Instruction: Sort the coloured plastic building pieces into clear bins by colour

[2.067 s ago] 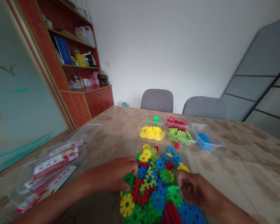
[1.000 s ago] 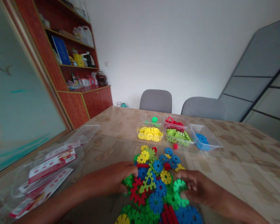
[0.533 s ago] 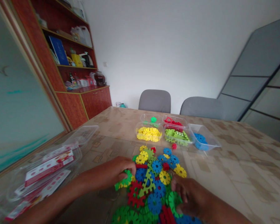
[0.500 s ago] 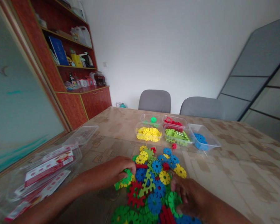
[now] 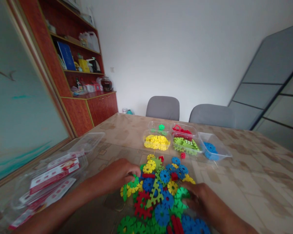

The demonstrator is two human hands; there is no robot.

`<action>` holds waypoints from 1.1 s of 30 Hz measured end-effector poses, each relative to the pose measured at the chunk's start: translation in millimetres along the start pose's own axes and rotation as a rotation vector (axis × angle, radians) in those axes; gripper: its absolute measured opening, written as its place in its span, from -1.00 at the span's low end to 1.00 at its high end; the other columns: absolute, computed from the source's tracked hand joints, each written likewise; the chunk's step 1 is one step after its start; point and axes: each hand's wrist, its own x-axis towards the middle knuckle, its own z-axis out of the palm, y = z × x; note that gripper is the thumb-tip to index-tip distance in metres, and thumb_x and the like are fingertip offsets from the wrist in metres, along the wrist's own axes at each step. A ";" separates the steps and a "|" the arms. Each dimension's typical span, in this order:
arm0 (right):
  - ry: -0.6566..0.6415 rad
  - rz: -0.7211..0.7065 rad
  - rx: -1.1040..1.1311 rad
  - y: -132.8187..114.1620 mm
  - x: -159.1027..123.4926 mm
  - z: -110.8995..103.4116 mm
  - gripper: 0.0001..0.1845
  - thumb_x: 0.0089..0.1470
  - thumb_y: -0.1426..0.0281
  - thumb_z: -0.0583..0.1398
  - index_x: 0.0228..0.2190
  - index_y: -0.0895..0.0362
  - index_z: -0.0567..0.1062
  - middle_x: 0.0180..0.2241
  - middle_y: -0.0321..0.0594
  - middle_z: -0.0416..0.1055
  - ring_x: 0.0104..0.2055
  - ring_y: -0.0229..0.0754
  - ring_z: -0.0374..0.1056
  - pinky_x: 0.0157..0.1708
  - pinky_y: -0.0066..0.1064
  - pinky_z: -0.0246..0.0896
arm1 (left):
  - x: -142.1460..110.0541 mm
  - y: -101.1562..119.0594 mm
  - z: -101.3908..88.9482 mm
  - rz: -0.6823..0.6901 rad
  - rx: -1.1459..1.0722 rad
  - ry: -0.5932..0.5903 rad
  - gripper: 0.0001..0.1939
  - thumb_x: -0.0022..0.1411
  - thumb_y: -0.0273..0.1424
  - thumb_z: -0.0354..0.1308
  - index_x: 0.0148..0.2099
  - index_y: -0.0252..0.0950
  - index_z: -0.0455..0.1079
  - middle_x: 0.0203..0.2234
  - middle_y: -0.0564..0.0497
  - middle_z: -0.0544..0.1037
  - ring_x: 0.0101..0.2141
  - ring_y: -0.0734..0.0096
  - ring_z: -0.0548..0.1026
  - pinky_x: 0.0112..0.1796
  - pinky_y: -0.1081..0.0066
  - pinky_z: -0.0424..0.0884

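Note:
A heap of flat plastic gear-shaped pieces (image 5: 161, 191) in blue, green, yellow and red lies on the table in front of me. My left hand (image 5: 117, 175) rests at the heap's left edge, its fingers curled around a green and yellow cluster (image 5: 130, 188). On the right side of the heap my right hand (image 5: 202, 198) lies palm down, fingers touching a bright green gear (image 5: 182, 194). Whether the right hand grips anything cannot be told.
Behind the heap stand clear tubs: yellow pieces (image 5: 157, 142), light green pieces (image 5: 186, 145), red pieces (image 5: 183, 130), one green piece (image 5: 161, 127), blue pieces (image 5: 211, 149). A clear box with red-white packets (image 5: 51, 175) is at left. Two grey chairs (image 5: 163, 107) face me.
My left hand has drawn a green and yellow cluster out toward the left edge of the heap. My right hand slid across the green gears on the right. The view shifted slightly.

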 end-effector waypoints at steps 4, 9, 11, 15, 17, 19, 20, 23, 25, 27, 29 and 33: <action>0.057 -0.010 -0.096 3.4 -0.6 -3.0 -0.80 0.11 0.39 0.12 -0.22 0.10 0.49 -0.47 -0.23 0.49 -0.47 -0.18 0.39 -0.44 -0.47 0.12 | -2.9 1.5 -12.8 0.002 -0.016 0.025 -0.85 0.19 -0.53 0.05 -0.30 -0.25 0.44 -0.46 0.15 0.54 -0.44 0.47 0.47 -0.38 0.54 0.20; 0.061 -0.009 -0.083 7.8 -1.5 -3.4 -0.80 0.07 0.44 0.13 -0.24 0.10 0.50 -0.47 -0.26 0.49 -0.49 -0.20 0.37 -0.47 -0.50 0.10 | -11.2 -6.8 -21.4 -0.032 0.001 0.001 -0.90 0.12 -0.53 0.05 -0.32 -0.27 0.36 -0.51 0.14 0.45 -0.46 0.45 0.42 -0.45 0.52 0.16; 0.060 -0.027 -0.054 8.7 -1.7 -4.2 -0.81 0.08 0.44 0.12 -0.26 0.10 0.49 -0.43 -0.26 0.50 -0.45 -0.19 0.39 -0.43 -0.50 0.13 | -15.6 -6.7 -23.2 -0.036 -0.046 -0.098 -0.87 0.06 -0.54 0.09 -0.30 -0.26 0.39 -0.48 0.13 0.47 -0.44 0.42 0.42 -0.44 0.52 0.19; 0.064 -0.033 -0.052 9.7 -1.9 -6.2 -0.84 0.09 0.43 0.13 -0.27 0.10 0.48 -0.44 -0.28 0.50 -0.47 -0.23 0.37 -0.45 -0.51 0.12 | -19.3 4.2 -22.1 -0.133 -0.132 -0.354 -0.79 -0.06 -0.59 0.14 -0.32 -0.26 0.43 -0.49 0.13 0.48 -0.45 0.39 0.44 -0.47 0.51 0.23; 0.070 -0.025 -0.050 11.0 -1.7 -6.5 -0.83 0.07 0.44 0.14 -0.26 0.11 0.48 -0.44 -0.29 0.51 -0.48 -0.23 0.37 -0.46 -0.52 0.12 | -18.4 10.2 -18.9 -0.169 -0.060 -0.371 -0.74 -0.12 -0.63 0.17 -0.33 -0.26 0.43 -0.47 0.14 0.47 -0.43 0.39 0.44 -0.49 0.52 0.21; 0.066 -0.037 -0.032 13.0 -1.0 -6.1 -0.81 0.07 0.45 0.13 -0.24 0.11 0.48 -0.39 -0.26 0.54 -0.44 -0.22 0.40 -0.42 -0.52 0.16 | -17.1 12.9 -14.6 -0.188 0.062 -0.322 -0.67 -0.14 -0.64 0.24 -0.27 -0.25 0.41 -0.39 0.13 0.49 -0.36 0.37 0.44 -0.47 0.52 0.19; 0.063 -0.045 -0.025 14.1 -0.7 -5.7 -0.80 0.08 0.44 0.12 -0.23 0.11 0.48 -0.38 -0.25 0.54 -0.42 -0.21 0.41 -0.40 -0.51 0.18 | -16.5 12.7 -12.2 -0.199 0.120 -0.290 -0.64 -0.15 -0.62 0.28 -0.24 -0.24 0.40 -0.34 0.13 0.50 -0.34 0.36 0.44 -0.46 0.51 0.18; 0.066 -0.054 -0.009 15.7 -0.1 -4.4 -0.79 0.14 0.40 0.07 -0.24 0.13 0.48 -0.40 -0.24 0.51 -0.44 -0.22 0.39 -0.41 -0.49 0.20 | -15.8 8.0 -5.7 -0.238 0.222 -0.253 -0.59 -0.18 -0.55 0.37 -0.22 -0.21 0.40 -0.32 0.13 0.50 -0.33 0.35 0.44 -0.47 0.51 0.12; 0.057 -0.048 0.022 14.8 -0.4 -3.7 -0.77 0.17 0.38 0.03 -0.26 0.15 0.46 -0.48 -0.27 0.45 -0.50 -0.24 0.34 -0.49 -0.48 0.17 | -16.1 4.4 -3.0 -0.266 0.247 -0.266 -0.64 -0.19 -0.52 0.39 -0.28 -0.22 0.41 -0.38 0.13 0.50 -0.36 0.35 0.43 -0.49 0.51 0.09; 0.034 -0.039 0.083 12.6 -0.9 -3.0 -0.77 0.19 0.36 0.01 -0.29 0.16 0.44 -0.55 -0.32 0.36 -0.55 -0.26 0.29 -0.55 -0.49 0.13 | -16.9 2.3 -3.2 -0.265 0.242 -0.260 -0.69 -0.18 -0.52 0.38 -0.32 -0.24 0.42 -0.40 0.13 0.50 -0.37 0.35 0.43 -0.50 0.51 0.10; 0.022 -0.027 0.160 10.1 -1.0 -1.8 -0.79 0.19 0.32 0.02 -0.35 0.15 0.40 -0.59 -0.37 0.27 -0.57 -0.28 0.26 -0.58 -0.50 0.09 | -18.1 2.0 -6.6 -0.233 0.183 -0.246 -0.73 -0.17 -0.54 0.35 -0.35 -0.25 0.41 -0.42 0.13 0.49 -0.39 0.37 0.42 -0.49 0.52 0.11; 0.027 -0.016 0.425 6.9 1.9 4.5 -0.70 0.12 0.16 0.13 -0.46 0.12 0.30 -0.59 -0.42 0.17 -0.59 -0.34 0.19 -0.61 -0.54 0.11 | -17.9 7.3 -16.2 -0.174 -0.131 -0.286 -0.84 -0.08 -0.54 0.29 -0.39 -0.29 0.40 -0.54 0.17 0.42 -0.49 0.48 0.38 -0.53 0.56 0.13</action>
